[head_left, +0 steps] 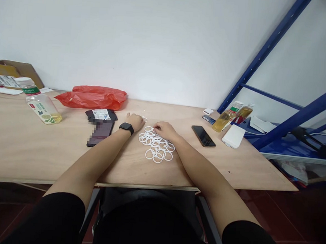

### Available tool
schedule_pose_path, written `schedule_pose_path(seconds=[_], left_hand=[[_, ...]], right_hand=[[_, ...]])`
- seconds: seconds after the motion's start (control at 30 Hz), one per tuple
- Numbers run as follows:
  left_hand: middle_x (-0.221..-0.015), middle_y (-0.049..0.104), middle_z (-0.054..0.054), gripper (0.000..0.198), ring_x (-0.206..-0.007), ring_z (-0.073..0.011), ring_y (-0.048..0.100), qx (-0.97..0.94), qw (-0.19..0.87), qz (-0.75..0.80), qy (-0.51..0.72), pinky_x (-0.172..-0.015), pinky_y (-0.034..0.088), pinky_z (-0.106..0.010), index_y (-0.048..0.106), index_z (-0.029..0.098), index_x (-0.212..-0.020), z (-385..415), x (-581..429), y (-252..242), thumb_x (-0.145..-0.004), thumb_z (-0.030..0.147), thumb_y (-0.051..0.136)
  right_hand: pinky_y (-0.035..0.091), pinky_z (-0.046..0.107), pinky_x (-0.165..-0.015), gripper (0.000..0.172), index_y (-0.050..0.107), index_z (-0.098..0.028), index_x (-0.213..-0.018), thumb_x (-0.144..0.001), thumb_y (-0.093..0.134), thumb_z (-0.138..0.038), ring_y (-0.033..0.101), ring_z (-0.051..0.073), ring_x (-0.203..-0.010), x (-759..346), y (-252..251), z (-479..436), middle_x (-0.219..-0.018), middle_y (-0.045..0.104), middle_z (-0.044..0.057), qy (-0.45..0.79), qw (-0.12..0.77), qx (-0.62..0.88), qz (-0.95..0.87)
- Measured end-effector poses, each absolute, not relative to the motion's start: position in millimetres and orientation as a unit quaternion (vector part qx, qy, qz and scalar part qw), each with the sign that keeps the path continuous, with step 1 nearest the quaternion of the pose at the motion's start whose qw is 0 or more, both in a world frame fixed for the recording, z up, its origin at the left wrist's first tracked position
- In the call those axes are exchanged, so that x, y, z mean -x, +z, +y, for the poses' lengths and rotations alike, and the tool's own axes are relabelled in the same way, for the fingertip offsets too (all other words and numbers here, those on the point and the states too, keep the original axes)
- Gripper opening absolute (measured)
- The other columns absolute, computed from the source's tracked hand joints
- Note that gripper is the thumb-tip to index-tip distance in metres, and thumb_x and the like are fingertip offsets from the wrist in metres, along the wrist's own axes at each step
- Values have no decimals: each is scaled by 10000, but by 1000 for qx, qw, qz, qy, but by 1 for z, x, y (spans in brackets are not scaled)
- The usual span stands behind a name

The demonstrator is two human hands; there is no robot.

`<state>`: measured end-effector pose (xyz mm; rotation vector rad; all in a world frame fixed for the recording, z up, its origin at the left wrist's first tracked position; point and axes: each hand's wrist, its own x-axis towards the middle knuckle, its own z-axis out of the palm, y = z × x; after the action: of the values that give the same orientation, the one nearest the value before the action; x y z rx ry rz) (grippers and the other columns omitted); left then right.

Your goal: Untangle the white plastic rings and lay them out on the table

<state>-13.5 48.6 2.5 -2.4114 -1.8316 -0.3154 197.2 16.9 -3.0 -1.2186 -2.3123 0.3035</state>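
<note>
Two hands (135,122) (165,130), dozen-plus white rings (156,138)

Thin white rings (157,138), round, overlapping in a loose heap, on pale wooden table (129,168)

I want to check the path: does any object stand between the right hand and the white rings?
Nothing visible does: the right hand is at the far end of the white rings, its fingers touching or almost touching them.
</note>
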Motion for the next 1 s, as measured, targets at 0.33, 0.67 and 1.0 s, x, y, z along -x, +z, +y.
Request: schedule_pose_path(seconds=[0.33,0.67,1.0], left_hand=[[-1181,704,-84,326,-1113,-278,598,835,35,-502,-222,-1106,209,-548,730,243,-1005,24,0,2,-950,414,458],[-1219,689,-66,324,-1167,-258,571,832,14,-485,-269,-1158,158,-526,718,251,-1081,10,-7,4,-955,428,477],[-951,751,-96,362,-987,-278,647,807,-4,-556,-200,-1060,283,-541,737,210,-835,14,9,1,-917,440,470]], right_hand=[[506,278,-816,298,654,-191,-1147,-861,577,-226,664,151,-849,-196,-12,26,-994,728,48,163,379,487,-770],[529,235,-605,218,696,-176,-1002,-814,599,-230,607,101,-582,-197,-17,36,-817,705,17,315,464,493,-665],[547,207,-561,418,613,-191,-1218,-806,545,-167,643,88,-572,-189,-3,22,-782,596,-26,410,499,426,-634]])
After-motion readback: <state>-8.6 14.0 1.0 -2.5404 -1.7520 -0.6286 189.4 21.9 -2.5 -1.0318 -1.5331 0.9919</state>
